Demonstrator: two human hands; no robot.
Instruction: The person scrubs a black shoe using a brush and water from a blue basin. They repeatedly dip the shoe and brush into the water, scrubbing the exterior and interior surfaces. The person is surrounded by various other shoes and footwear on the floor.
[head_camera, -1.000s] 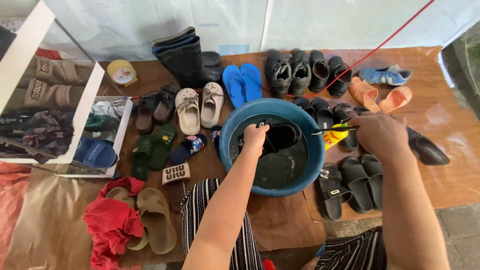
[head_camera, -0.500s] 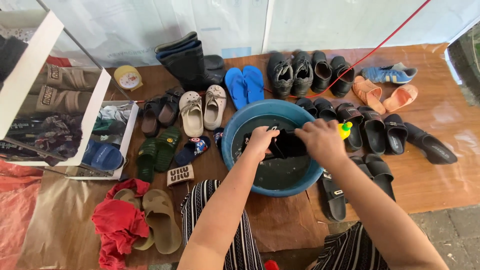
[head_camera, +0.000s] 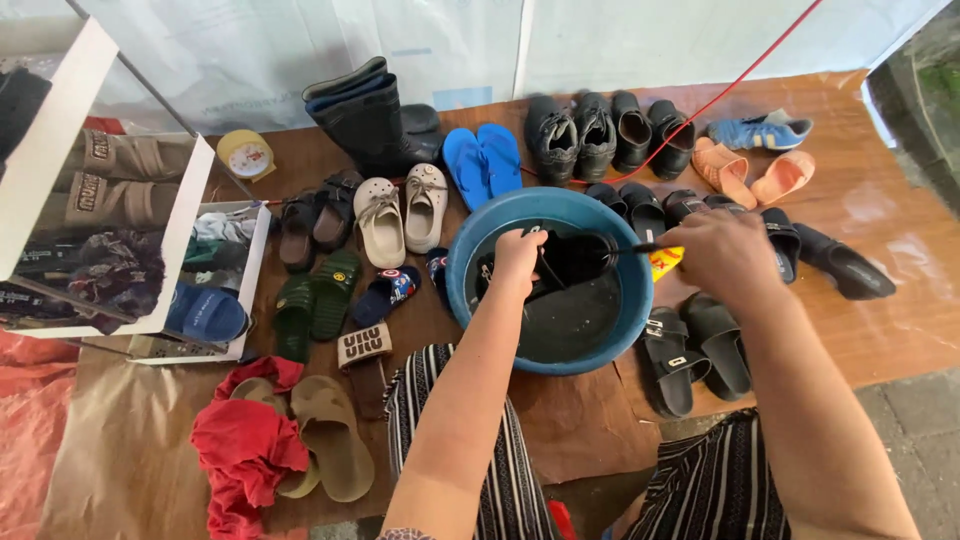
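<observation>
A blue round basin (head_camera: 630, 330) holding dark water sits on the brown floor in front of me. Inside it lies a black shoe (head_camera: 580, 262). My left hand (head_camera: 517, 262) grips this shoe at its near-left side, over the basin. My right hand (head_camera: 722, 255) is closed just outside the basin's right rim, pinching a thin dark lace (head_camera: 632, 247) that runs taut from the shoe. A small yellow object (head_camera: 665, 264) lies beside the rim, just left of that hand.
Many shoes ring the basin: black boots (head_camera: 365, 115), blue flip-flops (head_camera: 480, 160), beige clogs (head_camera: 400, 210), black sandals (head_camera: 690, 350), orange slippers (head_camera: 750, 172), tan slippers (head_camera: 325, 435) and a red cloth (head_camera: 245, 460). A white shelf (head_camera: 180, 240) stands left. A red cord (head_camera: 740, 75) crosses the back.
My right hand went from the basin's right side in over the shoe, then drew back out to the right with the lace. My left hand stayed on the shoe.
</observation>
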